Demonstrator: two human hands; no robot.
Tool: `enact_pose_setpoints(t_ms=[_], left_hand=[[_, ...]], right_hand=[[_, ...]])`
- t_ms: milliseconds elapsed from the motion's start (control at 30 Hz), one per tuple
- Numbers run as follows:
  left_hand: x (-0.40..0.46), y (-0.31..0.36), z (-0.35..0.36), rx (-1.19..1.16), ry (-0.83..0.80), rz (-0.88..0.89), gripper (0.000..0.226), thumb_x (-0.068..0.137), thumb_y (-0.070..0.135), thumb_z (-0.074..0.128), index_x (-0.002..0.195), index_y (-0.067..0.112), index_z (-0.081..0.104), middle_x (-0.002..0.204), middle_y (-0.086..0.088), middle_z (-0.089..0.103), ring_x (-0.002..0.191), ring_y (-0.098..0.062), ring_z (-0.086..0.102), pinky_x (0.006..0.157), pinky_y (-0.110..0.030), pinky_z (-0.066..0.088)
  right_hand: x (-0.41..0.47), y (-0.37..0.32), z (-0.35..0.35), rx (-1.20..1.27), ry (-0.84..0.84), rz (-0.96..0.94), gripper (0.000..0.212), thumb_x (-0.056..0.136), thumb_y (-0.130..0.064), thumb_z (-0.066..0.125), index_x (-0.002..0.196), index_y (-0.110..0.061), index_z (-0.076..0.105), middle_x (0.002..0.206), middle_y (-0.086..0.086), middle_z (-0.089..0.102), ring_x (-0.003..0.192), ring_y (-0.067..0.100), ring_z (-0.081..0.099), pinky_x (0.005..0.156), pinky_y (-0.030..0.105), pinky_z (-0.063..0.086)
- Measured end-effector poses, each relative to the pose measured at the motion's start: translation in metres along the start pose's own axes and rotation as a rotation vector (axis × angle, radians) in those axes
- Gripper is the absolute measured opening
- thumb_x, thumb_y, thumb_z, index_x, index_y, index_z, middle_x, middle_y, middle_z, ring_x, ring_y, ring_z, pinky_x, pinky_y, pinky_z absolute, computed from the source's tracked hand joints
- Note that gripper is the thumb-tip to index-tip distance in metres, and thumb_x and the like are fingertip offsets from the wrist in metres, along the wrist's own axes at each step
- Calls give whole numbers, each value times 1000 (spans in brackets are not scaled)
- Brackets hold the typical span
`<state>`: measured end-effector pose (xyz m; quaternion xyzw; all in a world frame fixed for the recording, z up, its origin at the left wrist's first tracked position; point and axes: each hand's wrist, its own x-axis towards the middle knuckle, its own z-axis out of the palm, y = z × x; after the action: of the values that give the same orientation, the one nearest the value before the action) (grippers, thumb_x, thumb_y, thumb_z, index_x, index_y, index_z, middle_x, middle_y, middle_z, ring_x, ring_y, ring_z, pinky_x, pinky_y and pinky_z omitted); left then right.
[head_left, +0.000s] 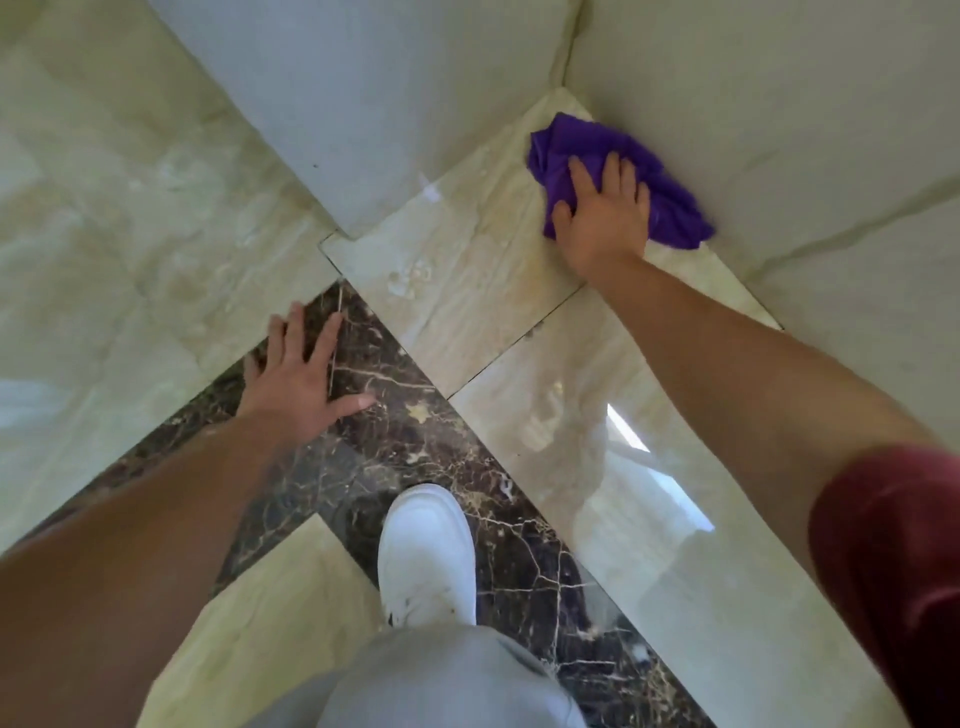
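Right hand (602, 213) palm-down, fingers spread, pressing crumpled purple cloth (675, 208) onto glossy beige floor tile (467, 270), in corner against cream wall (779, 130). Left hand (296, 379) flat, fingers splayed, on dark brown veined marble strip (415, 457). White shoe (426, 556) behind.

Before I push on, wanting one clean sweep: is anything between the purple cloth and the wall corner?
Nothing visible: only bare beige tile lies between the purple cloth under the right hand and the corner.
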<state>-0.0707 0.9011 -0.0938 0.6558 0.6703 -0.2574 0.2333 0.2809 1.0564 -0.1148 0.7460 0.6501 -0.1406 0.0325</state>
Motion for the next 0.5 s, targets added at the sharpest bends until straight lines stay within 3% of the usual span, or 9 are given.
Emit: enact_pose_setpoints(t_ms=[100,267,400,500], left_hand=[[3,-1,5,-56,-11,13,114,78,84,43,153,38,-28,162,-6,-38,153,-33,-26,123,-65,7],[3,-1,5,-81,5,27,113,78,83,43,154,36,-27,162,-7,-39,151,-35,-29,121,-66,3],[-1,-2,4,-134,12,40,112,80,79,48,154,37,-25,160,-6,-41,150,-33,-32,122,-66,0],[1,-1,3,-128,-15,30,113,81,77,51,150,41,-31,158,-4,-44,149,-31,-34,122,-65,0]], right_hand=[[41,-34,-6,22,-36,-59,62,102,-42,37,160,-24,24,169,18,15,157,34,11,126,50,9],[76,-52,-19,109,-38,-43,62,94,-39,51,148,-13,37,164,13,29,155,29,19,125,48,16],[68,-55,-24,196,-82,-77,51,87,-32,61,132,-12,50,149,11,45,149,28,30,122,48,22],[31,-79,-15,210,-132,-180,49,84,-26,63,130,-13,54,148,11,46,149,26,33,124,46,18]])
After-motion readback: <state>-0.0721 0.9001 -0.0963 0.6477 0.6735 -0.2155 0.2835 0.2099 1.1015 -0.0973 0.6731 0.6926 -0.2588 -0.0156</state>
